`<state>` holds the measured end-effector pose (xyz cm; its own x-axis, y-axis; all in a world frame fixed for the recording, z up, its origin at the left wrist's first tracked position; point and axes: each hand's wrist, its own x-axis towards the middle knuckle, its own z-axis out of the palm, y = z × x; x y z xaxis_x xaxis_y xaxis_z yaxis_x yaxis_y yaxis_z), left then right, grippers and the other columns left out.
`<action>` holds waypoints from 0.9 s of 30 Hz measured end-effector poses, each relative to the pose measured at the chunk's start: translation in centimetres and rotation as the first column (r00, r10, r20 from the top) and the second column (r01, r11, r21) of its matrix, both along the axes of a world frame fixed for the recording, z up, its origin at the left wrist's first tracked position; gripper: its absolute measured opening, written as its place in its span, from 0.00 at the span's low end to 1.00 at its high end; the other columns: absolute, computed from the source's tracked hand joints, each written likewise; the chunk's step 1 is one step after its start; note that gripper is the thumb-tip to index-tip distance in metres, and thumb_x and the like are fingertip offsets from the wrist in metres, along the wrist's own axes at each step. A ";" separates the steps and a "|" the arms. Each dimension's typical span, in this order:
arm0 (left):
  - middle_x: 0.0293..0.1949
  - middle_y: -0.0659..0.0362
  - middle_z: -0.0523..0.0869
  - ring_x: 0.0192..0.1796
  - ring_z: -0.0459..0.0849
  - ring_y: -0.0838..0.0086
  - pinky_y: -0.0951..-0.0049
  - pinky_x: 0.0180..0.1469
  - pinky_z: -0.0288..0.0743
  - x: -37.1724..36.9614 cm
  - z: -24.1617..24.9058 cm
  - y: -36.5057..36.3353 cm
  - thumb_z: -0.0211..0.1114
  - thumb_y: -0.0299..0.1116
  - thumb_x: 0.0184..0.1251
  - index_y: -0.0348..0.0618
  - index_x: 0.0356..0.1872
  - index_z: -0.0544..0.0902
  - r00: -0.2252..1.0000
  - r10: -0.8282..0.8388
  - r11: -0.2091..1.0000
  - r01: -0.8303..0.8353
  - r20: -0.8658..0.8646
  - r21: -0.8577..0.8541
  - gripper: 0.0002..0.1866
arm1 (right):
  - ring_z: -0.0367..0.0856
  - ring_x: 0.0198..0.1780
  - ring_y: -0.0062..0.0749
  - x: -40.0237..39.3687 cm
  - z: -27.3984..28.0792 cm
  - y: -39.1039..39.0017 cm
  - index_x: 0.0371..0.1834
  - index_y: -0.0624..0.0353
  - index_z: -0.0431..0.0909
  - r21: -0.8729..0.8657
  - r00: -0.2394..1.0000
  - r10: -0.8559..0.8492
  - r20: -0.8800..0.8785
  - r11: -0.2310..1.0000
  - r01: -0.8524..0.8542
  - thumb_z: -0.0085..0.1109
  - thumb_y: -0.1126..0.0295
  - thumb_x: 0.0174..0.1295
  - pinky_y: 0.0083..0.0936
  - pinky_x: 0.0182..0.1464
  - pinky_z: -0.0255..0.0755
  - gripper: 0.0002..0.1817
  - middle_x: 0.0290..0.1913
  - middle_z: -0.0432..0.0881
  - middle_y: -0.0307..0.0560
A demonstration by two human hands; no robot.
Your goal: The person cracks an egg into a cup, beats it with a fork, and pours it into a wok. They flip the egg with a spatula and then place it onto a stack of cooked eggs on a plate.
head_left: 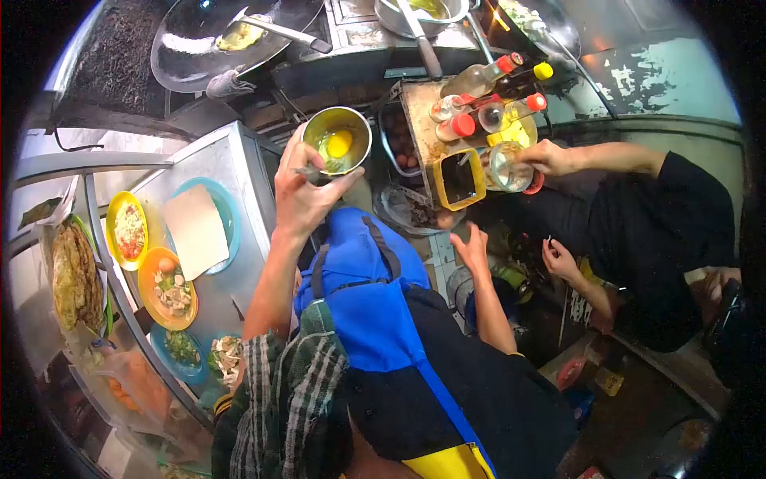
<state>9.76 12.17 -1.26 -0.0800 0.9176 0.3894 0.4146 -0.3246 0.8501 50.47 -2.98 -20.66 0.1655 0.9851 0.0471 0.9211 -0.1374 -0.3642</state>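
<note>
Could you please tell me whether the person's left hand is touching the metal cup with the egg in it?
Touching. The head view shows the left hand gripping the metal cup from outside, with skin directly against its wall.

Metal cup [322, 122], round, open-topped, with yellowish inner wall; held up in left hand [305, 191], mouth turned toward camera. Raw egg [340, 144] inside: yolk rounded, apparently unbroken, bright yellow, near middle; paler, greenish-looking matter beside it, too small to identify.
</note>
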 end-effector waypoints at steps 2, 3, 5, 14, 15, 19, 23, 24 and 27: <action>0.64 0.39 0.78 0.67 0.77 0.52 0.58 0.68 0.70 -0.5 -0.3 -0.2 0.85 0.29 0.43 0.41 0.30 0.71 1.000 0.022 1.000 -0.022 0.002 0.022 0.25 | 0.85 0.42 0.46 -0.2 4.3 2.1 0.52 0.60 0.81 -0.335 0.991 -0.062 -0.118 0.942 0.019 0.69 0.57 0.60 0.37 0.46 0.78 0.23 0.44 0.86 0.55; 0.64 0.39 0.77 0.67 0.77 0.52 0.57 0.68 0.70 -0.7 -0.5 -0.6 0.85 0.29 0.43 0.41 0.30 0.71 0.999 0.035 0.999 -0.035 0.006 0.026 0.25 | 0.86 0.41 0.35 -0.9 7.9 2.9 0.46 0.62 0.83 -0.647 0.966 -0.168 -0.199 0.763 0.000 0.69 0.58 0.60 0.32 0.46 0.78 0.19 0.39 0.87 0.52; 0.65 0.39 0.77 0.67 0.77 0.51 0.56 0.69 0.69 -0.8 -0.9 -0.8 0.86 0.29 0.42 0.42 0.30 0.72 0.998 0.044 0.999 -0.043 -0.037 0.025 0.25 | 0.85 0.35 0.43 -3.7 13.7 5.6 0.42 0.64 0.82 -0.587 0.926 -0.100 -0.365 0.796 -0.145 0.64 0.67 0.64 0.36 0.42 0.78 0.11 0.35 0.85 0.54; 0.68 0.36 0.72 0.66 0.76 0.42 0.53 0.63 0.74 0.5 -0.5 -2.1 0.79 0.27 0.39 0.39 0.45 0.79 0.960 -0.106 0.992 0.120 -0.259 0.038 0.27 | 0.85 0.39 0.46 -22.5 26.0 17.0 0.47 0.56 0.82 0.158 0.461 0.868 -0.183 0.489 -0.858 0.66 0.67 0.63 0.36 0.41 0.77 0.11 0.38 0.85 0.52; 0.68 0.38 0.73 0.71 0.72 0.46 0.56 0.69 0.67 1.1 -0.7 -2.3 0.78 0.27 0.39 0.41 0.44 0.77 0.996 -0.042 0.999 0.039 -0.073 -0.035 0.26 | 0.85 0.39 0.46 -22.9 25.3 17.5 0.47 0.56 0.82 0.174 0.441 0.880 -0.174 0.468 -0.866 0.66 0.67 0.63 0.36 0.41 0.77 0.11 0.38 0.85 0.52; 0.68 0.41 0.73 0.70 0.73 0.46 0.56 0.68 0.68 -0.4 0.3 -3.1 0.80 0.28 0.40 0.46 0.53 0.71 0.987 0.142 0.987 -0.146 -0.073 -0.060 0.35 | 0.87 0.39 0.44 -24.3 27.3 19.8 0.42 0.65 0.82 0.189 0.648 0.596 -0.474 0.787 -0.587 0.60 0.68 0.71 0.33 0.43 0.78 0.10 0.37 0.86 0.55; 0.69 0.40 0.70 0.68 0.72 0.45 0.54 0.69 0.68 -2.5 -0.1 -3.4 0.82 0.29 0.39 0.45 0.53 0.70 0.965 0.229 0.973 -0.224 -0.128 0.055 0.37 | 0.85 0.37 0.34 -26.6 27.3 21.0 0.44 0.67 0.81 0.091 0.437 0.545 -0.715 0.693 -0.715 0.58 0.65 0.72 0.29 0.43 0.77 0.13 0.33 0.84 0.55; 0.69 0.40 0.70 0.68 0.73 0.45 0.54 0.68 0.69 -3.0 0.1 -3.6 0.82 0.29 0.39 0.45 0.54 0.69 0.963 0.247 0.968 -0.240 -0.107 0.072 0.38 | 0.81 0.35 0.28 -27.5 25.9 21.9 0.42 0.66 0.81 0.258 0.472 0.684 -0.556 0.682 -0.684 0.57 0.65 0.74 0.27 0.40 0.75 0.13 0.33 0.82 0.48; 0.69 0.40 0.70 0.67 0.73 0.45 0.54 0.67 0.69 -4.2 0.6 -4.8 0.82 0.30 0.40 0.45 0.52 0.68 0.915 0.378 0.926 -0.375 -0.142 0.050 0.37 | 0.84 0.36 0.31 -29.9 26.3 22.7 0.42 0.64 0.80 0.082 0.367 0.733 -0.573 0.497 -0.864 0.55 0.68 0.75 0.28 0.39 0.77 0.09 0.36 0.84 0.49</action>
<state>5.60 7.36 -0.62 -0.3590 0.8220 0.4421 0.6286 -0.1372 0.7655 20.53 19.70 5.66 -0.7743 0.6323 0.0239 0.3317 0.4378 -0.8357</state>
